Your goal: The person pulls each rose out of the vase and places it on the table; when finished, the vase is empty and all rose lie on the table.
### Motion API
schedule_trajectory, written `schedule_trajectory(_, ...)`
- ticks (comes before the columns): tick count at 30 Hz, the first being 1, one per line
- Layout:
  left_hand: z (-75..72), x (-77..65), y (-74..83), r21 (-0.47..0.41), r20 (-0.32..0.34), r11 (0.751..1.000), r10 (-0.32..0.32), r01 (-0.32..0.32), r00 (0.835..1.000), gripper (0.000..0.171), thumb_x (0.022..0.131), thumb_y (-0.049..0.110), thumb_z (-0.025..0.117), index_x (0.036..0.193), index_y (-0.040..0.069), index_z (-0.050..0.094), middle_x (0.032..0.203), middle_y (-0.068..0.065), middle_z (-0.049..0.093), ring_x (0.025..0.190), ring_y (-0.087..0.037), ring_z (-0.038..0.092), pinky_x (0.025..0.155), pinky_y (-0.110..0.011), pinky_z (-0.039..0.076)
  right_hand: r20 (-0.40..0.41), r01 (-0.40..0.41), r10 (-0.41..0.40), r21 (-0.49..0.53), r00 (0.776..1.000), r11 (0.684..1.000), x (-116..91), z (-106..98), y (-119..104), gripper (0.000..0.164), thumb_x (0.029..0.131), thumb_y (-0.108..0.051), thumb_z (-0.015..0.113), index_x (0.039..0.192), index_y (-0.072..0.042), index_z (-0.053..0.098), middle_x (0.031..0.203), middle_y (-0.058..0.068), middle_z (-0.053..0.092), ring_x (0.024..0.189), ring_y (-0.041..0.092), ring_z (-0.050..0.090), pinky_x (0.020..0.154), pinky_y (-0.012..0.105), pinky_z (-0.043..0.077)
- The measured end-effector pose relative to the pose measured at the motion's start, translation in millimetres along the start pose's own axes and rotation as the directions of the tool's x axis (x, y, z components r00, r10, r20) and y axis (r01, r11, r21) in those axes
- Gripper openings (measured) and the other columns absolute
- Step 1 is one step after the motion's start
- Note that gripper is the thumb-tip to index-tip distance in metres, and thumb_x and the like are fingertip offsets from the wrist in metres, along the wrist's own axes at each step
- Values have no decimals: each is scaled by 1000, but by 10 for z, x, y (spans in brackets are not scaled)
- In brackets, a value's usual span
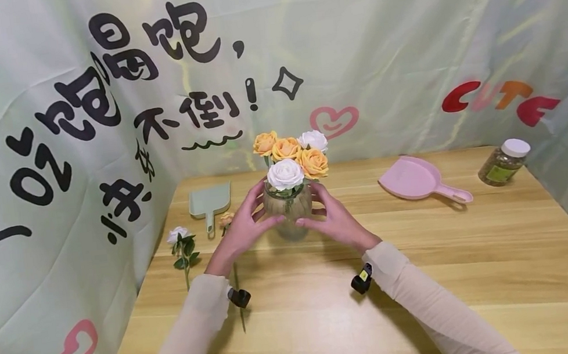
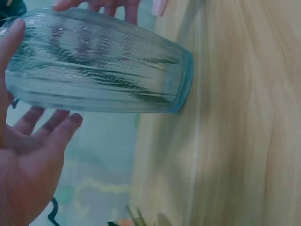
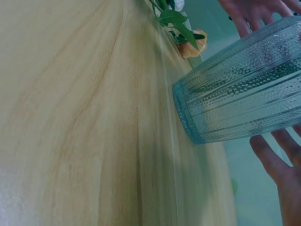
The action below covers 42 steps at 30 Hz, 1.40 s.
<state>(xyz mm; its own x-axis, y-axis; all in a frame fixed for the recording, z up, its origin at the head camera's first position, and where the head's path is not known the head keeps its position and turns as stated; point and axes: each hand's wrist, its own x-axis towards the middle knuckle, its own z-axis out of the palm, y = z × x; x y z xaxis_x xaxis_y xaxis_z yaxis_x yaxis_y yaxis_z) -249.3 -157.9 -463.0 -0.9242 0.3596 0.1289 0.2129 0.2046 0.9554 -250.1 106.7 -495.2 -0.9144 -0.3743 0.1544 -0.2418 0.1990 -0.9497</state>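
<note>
Between both hands is a ribbed, textured clear glass vase [image 1: 289,210], upright and holding several orange roses [image 1: 314,163] and two white roses [image 1: 285,174]. My left hand [image 1: 243,226] holds its left side, the thumb across the front and the fingers round the side. On the opposite side my right hand [image 1: 340,220] grips it likewise, thumb in front. Stems show dimly through the glass vase [image 2: 103,66] in the left wrist view. The right wrist view shows the base of the vase [image 3: 186,113] close to the tabletop; whether it touches I cannot tell.
On the wooden table [image 1: 310,314], a loose white rose [image 1: 183,248] and an orange rose [image 1: 226,219] lie left, the latter partly behind my arm. A grey-green dustpan [image 1: 210,200] lies behind them. Rightward are a pink dustpan [image 1: 413,178] and a white-lidded jar [image 1: 503,163]. Printed curtains [image 1: 379,43] surround the table.
</note>
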Motion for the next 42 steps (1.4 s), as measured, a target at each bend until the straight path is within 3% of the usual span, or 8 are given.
schedule_trajectory(5,-12,-34,-15,-5,-18,1000,-27,27,999,98,93,28,90,171,36,31,176,-2,36,161,-31,40,132,-49,39,8,6,-6,1,1000,1000,10,56,-38,95,96,-34,87,170,-28,29,168,12,44,153,36,48,121,58,50)
schedule_trajectory(22,-131,-374,-14,33,-2,999,25,-25,1000,97,90,13,90,169,21,34,170,-10,43,156,-39,45,129,-57,41,36,61,-60,-9,998,998,-206,289,-157,90,94,-25,89,167,-16,36,166,13,49,150,38,52,117,54,55)
schedule_trajectory(27,-136,-403,-13,1,11,999,41,-41,999,96,90,6,88,169,15,34,168,-16,44,155,-43,46,128,-57,42,-14,139,-140,-53,990,989,-259,224,-261,68,100,-18,82,159,-12,48,159,13,55,145,38,57,117,52,56)
schedule_trajectory(30,-136,-406,-10,-3,11,999,38,-38,999,96,89,5,89,169,15,35,167,-16,45,154,-43,46,127,-57,43,-114,294,-309,-137,944,946,-282,185,-378,44,99,-6,79,141,-5,63,141,14,66,132,35,66,113,47,60)
schedule_trajectory(34,-141,-410,4,0,9,999,48,-48,999,96,89,4,88,168,14,35,167,-16,45,154,-43,46,127,-57,43,-147,516,-562,-261,814,816,-311,190,-571,25,93,4,78,117,-3,74,119,14,75,118,30,70,111,37,59)
schedule_trajectory(36,-143,-411,13,2,11,998,57,-57,998,95,90,4,88,168,14,35,168,-16,45,154,-43,46,127,-58,43,-123,581,-634,-297,764,758,-327,212,-662,25,91,5,79,114,-4,76,117,13,77,118,30,70,113,33,56)
schedule_trajectory(38,-146,-411,16,4,12,998,66,-67,998,94,91,4,87,168,14,35,169,-16,44,154,-43,46,128,-58,42,-94,605,-658,-313,747,732,-330,241,-745,26,92,4,79,117,-3,76,122,14,76,122,30,69,116,34,54)
schedule_trajectory(42,-141,-408,9,-4,16,998,70,-70,997,94,92,3,86,170,13,33,170,-16,41,153,-44,47,127,-60,43,-75,551,-618,-380,782,743,-317,284,-860,25,96,-3,79,121,-3,76,130,13,72,125,28,65,115,40,55)
